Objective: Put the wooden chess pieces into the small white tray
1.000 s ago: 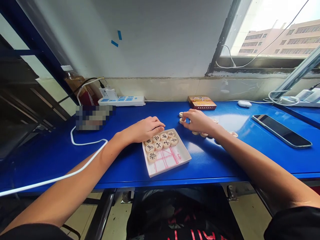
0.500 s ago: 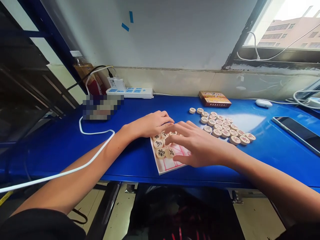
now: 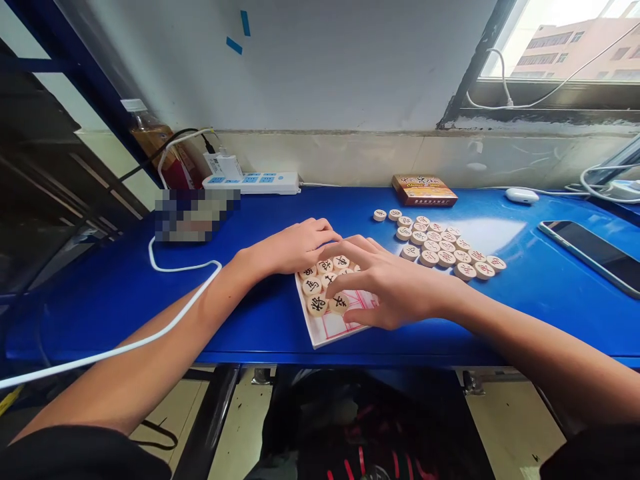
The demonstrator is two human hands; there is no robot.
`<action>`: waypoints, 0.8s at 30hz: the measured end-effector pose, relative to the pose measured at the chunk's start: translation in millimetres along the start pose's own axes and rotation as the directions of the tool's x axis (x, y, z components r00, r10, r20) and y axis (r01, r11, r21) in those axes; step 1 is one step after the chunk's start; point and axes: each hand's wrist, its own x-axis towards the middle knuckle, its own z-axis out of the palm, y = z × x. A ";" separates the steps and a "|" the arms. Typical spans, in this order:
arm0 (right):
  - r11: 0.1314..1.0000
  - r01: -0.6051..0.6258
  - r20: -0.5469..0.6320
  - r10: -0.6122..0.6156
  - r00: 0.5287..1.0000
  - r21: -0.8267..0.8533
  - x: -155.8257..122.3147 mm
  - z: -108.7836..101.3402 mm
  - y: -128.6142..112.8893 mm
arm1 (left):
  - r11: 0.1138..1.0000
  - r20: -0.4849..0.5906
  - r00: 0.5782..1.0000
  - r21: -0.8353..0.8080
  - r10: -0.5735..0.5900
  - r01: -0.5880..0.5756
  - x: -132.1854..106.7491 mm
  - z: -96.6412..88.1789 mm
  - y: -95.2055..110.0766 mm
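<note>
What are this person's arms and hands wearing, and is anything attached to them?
The left hand and right hand are bare, with no gloves, rings or watch showing. The forearms are bare too, below a black left sleeve and black right sleeve. A white cable crosses in front of the left forearm.

Looked like an office or workroom to me, not a home. A long blue counter (image 3: 100, 313) ran under a window (image 3: 550, 47) facing a multistory building (image 3: 575, 47), and it had a power strip (image 3: 250, 183), a mouse (image 3: 521, 195) and a phone (image 3: 590, 253) on it. Tiled floor (image 3: 240, 433) too.
</note>
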 end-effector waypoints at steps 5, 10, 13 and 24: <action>1.000 -0.008 -0.013 0.007 1.000 -0.027 -0.2 3.7 4.9 | 0.999 -0.008 1.000 -0.012 0.029 -0.029 0.3 1.3 -3.0; 0.997 -0.012 -0.062 0.007 0.998 -0.073 0.5 1.1 5.9 | 0.999 -0.020 0.999 -0.012 0.032 -0.032 1.0 2.8 -4.4; 0.996 -0.057 -0.151 0.046 0.987 -0.073 -2.3 -11.6 17.5 | 1.000 -0.021 1.000 0.007 0.002 -0.002 1.4 2.4 -2.9; 0.771 -0.578 -0.299 0.504 0.810 -0.268 -22.6 11.0 131.8 | 0.999 -0.002 0.999 0.025 -0.042 0.042 0.9 -1.7 2.7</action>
